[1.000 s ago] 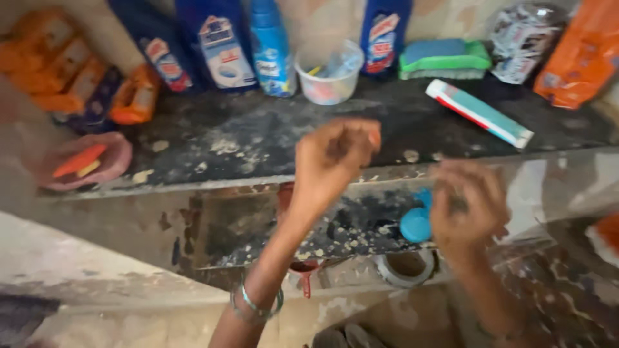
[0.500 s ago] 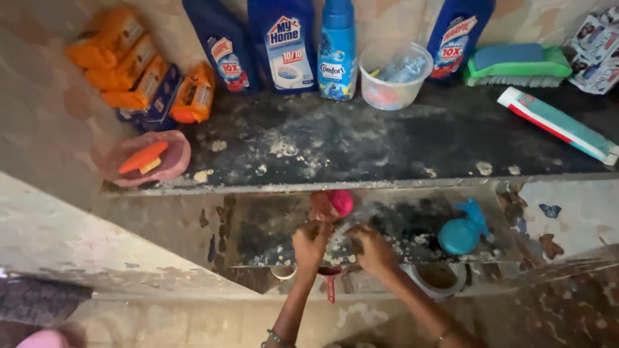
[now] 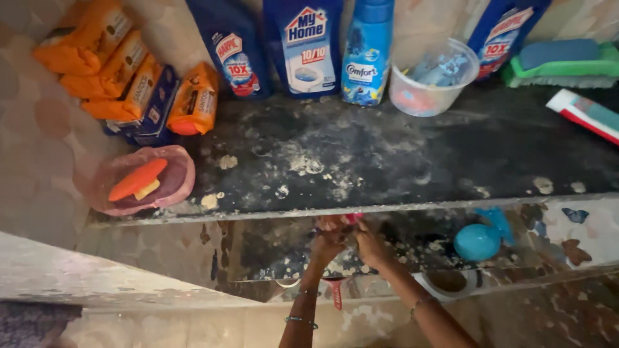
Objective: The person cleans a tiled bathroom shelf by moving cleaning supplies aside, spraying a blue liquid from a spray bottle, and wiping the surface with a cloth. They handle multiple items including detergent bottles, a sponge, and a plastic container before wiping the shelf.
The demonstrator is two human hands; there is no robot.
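Left hand (image 3: 329, 240) and right hand (image 3: 369, 245) seemingly grasp a pink object (image 3: 351, 219); soap dish (image 3: 175, 187) holds orange soap (image 3: 137, 179).

Both arms reach forward and upward from the bottom edge, forearms converging. The left hand (image 3: 327, 240) and right hand (image 3: 369, 245) meet, touching, fingers curled closed together. Each wrist wears a thin bangle.

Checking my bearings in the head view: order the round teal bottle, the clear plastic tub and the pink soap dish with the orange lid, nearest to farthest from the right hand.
From the right hand:
1. Round teal bottle, lower shelf, to the right.
2. Clear plastic tub, upper shelf, back right.
3. Pink soap dish with the orange lid, upper shelf's left front corner.
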